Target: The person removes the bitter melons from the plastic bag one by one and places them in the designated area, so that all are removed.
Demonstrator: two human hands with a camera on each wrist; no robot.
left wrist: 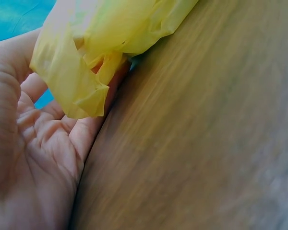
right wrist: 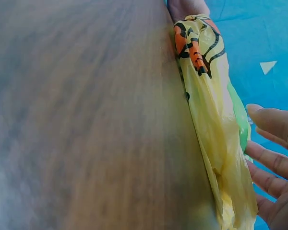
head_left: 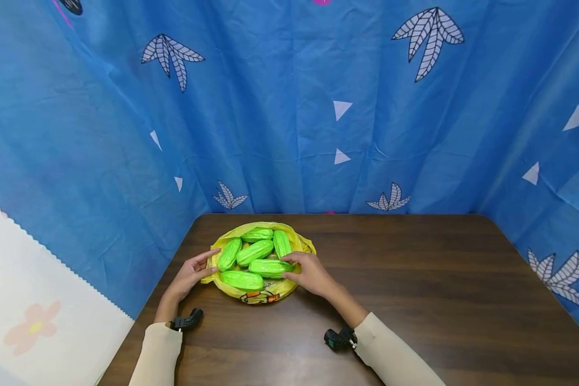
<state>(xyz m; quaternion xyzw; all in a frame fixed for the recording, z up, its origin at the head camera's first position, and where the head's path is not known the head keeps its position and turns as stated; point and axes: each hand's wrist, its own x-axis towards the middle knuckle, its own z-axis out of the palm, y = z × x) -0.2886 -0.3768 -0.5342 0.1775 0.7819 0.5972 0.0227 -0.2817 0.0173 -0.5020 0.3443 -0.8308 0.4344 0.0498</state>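
A yellow plastic bag (head_left: pixel 283 290), its mouth spread wide, lies on the table. Several bright green, ridged, oblong gourd-like things (head_left: pixel 242 280) lie inside it; their exact kind is unclear. At the bag's left rim is my left hand (head_left: pixel 187 275), thumb and index finger extended. In the left wrist view, a loose fold of the bag (left wrist: pixel 81 81) hangs over the fingers of my left hand (left wrist: pixel 43 139) and hides their tips. My right hand (head_left: pixel 312 273) reaches over the right rim beside a green gourd-like thing (head_left: pixel 269 268). Its fingers look spread in the right wrist view, where the bag (right wrist: pixel 213 129) partly covers them.
The dark wooden table (head_left: pixel 405 300) extends to the right and toward the front. Blue patterned curtain (head_left: pixel 289 107) hangs behind and at both sides. A white cloth (head_left: pixel 34 300) with a flower print is at the left. Each wrist wears a small black camera (head_left: pixel 339 339).
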